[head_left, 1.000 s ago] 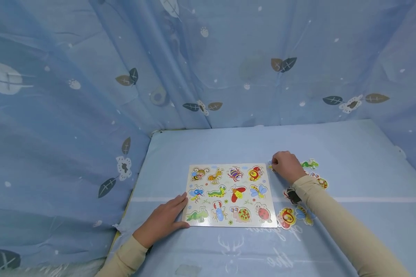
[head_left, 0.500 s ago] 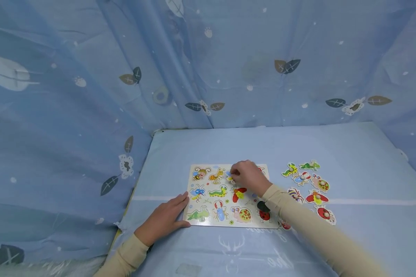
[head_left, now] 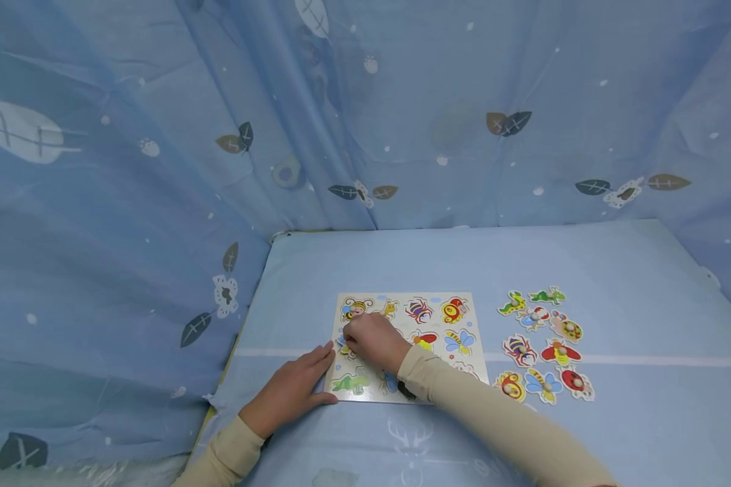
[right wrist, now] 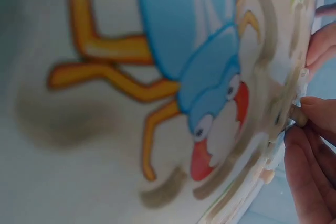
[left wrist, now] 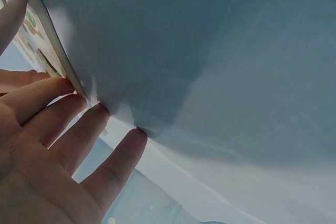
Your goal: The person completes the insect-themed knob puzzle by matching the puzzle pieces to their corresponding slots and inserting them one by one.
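A rectangular insect puzzle board (head_left: 407,396) lies on the table. Along its left edge rests my left hand (head_left: 295,391), fingers straight; in the left wrist view the fingertips (left wrist: 100,109) meet the board's rim. My right hand (head_left: 378,341) is over the left part of the board, covering several pictures. Between thumb and fingers it pinches the small wooden knob (right wrist: 298,115) of a puzzle piece (head_left: 344,350), blue and yellow, at the printed mosquito's place in the middle row. Most of that piece is hidden by the hand. A printed blue beetle (right wrist: 194,77) fills the right wrist view.
Right of the board lie several loose knobbed insect pieces, among them a green grasshopper (head_left: 547,295), a purple spider (head_left: 520,350), a red ladybug (head_left: 576,383) and a blue-winged dragonfly (head_left: 543,385). A blue patterned curtain (head_left: 426,108) hangs behind the table.
My right hand has moved left from beside the loose pieces, across the board's top row, to its left side, carrying the puzzle piece. The left hand has stayed at the edge.
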Action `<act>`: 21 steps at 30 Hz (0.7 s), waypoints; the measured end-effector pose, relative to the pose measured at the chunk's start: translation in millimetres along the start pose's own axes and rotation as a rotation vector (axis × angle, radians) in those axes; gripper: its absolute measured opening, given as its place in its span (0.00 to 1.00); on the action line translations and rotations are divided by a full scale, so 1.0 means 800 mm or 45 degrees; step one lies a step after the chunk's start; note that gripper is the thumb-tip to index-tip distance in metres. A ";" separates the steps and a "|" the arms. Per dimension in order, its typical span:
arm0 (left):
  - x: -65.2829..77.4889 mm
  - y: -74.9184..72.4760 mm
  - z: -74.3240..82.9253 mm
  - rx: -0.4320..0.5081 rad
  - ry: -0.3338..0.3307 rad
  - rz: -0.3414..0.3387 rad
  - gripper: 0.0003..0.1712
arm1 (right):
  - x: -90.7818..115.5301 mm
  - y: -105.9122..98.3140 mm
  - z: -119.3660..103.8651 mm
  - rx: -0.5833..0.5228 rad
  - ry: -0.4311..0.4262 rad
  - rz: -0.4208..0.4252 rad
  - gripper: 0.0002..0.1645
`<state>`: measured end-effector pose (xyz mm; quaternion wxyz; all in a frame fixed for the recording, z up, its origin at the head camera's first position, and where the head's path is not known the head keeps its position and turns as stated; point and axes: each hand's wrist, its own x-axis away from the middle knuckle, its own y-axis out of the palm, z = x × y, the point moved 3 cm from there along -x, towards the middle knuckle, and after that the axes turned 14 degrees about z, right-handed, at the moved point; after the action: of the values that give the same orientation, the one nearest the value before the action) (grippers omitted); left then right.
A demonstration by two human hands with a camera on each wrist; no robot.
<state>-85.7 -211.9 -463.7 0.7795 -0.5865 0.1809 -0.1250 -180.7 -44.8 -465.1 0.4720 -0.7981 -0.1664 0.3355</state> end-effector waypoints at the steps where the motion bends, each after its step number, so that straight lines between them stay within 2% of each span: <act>1: 0.000 0.000 0.000 -0.001 0.003 0.002 0.48 | 0.000 0.002 0.000 0.012 0.005 -0.003 0.13; 8: -0.001 -0.001 0.000 -0.013 -0.002 -0.007 0.48 | -0.002 0.006 -0.004 -0.046 0.027 -0.025 0.16; 21: -0.002 0.000 -0.001 -0.010 0.000 -0.016 0.49 | -0.001 0.005 -0.010 -0.035 0.026 -0.052 0.12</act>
<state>-87.1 -211.8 -463.9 0.7765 -0.5906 0.1775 -0.1292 -175.8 -52.1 -465.5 0.4695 -0.8042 -0.1823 0.3155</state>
